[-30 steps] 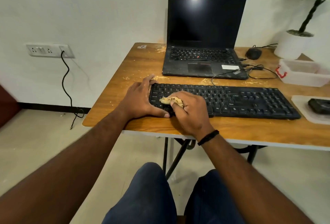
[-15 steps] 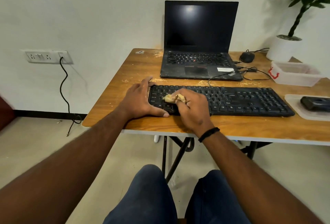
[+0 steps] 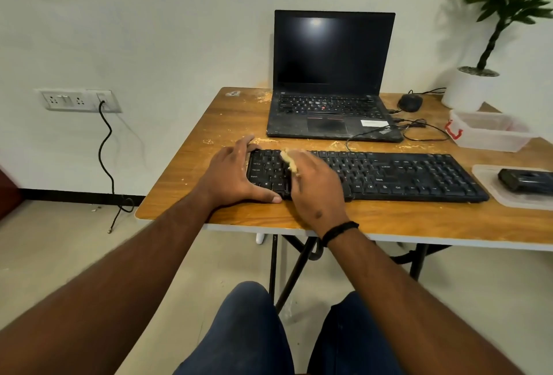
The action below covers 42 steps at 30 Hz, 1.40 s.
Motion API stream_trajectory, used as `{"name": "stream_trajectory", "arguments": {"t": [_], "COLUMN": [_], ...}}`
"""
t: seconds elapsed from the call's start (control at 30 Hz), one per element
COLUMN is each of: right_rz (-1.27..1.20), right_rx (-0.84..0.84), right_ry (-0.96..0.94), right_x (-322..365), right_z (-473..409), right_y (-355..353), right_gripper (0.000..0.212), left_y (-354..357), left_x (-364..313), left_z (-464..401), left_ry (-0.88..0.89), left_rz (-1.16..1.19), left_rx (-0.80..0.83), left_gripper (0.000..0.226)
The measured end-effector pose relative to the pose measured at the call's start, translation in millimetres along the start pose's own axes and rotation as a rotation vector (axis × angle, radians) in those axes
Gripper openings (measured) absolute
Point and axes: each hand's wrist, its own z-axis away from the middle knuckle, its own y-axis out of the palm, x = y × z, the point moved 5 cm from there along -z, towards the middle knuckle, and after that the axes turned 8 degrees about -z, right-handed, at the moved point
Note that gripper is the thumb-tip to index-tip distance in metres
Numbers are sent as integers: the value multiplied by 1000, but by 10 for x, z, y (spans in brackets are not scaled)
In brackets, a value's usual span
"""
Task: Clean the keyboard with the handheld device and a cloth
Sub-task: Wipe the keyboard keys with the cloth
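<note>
1. Head view. Black keyboard (image 3: pixel 368 174) lies flat along the near edge of the wooden table (image 3: pixel 191 174), in front of an open laptop (image 3: pixel 329 75) with a dark screen.
2. Left hand (image 3: pixel 236 174) braces the keyboard's left end: fingers straight along its far corner, thumb against its near edge. Nothing is held.
3. Right hand (image 3: pixel 314 183) rests over the left-hand keys, fingers curled round a yellowish cloth (image 3: pixel 288 160) that presses on the keys.
4. Black handheld device (image 3: pixel 525 180) sits on a clear tray (image 3: pixel 490 192), right of the keyboard and untouched.
5. Crumb-like debris is scattered on the table between laptop and keyboard.
</note>
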Motion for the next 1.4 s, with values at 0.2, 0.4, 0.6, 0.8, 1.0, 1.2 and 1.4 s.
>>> {"name": "stream_trajectory", "arguments": {"t": [0.2, 0.4, 0.6, 0.8, 1.0, 1.2, 1.4], "right_rz": [-251, -36, 25, -61, -101, 100, -19], "right_rx": [96, -55, 225, 149, -4, 108, 82], "right_ry": [-140, 12, -25, -66, -138, -5, -17], "right_x": [-28, -39, 23, 5, 3, -24, -60], "right_z": [26, 9, 16, 32, 63, -50, -120], "right_y": [-42, -48, 114, 15, -66, 100, -85], "right_gripper": [26, 39, 46, 40, 38, 33, 36], "left_y": [-7, -17, -18, -52, -67, -81, -59], "left_x": [4, -13, -14, -45, -64, -100, -67], "left_z": [-7, 2, 4, 24, 39, 48, 34], "left_ry": [24, 13, 32, 19, 11, 7, 1], "left_rz": [0, 15, 7, 6, 20, 17, 32], "left_rx": [-7, -7, -10, -6, -1, -17, 15], "left_gripper": [145, 147, 146, 148, 147, 142, 147]}}
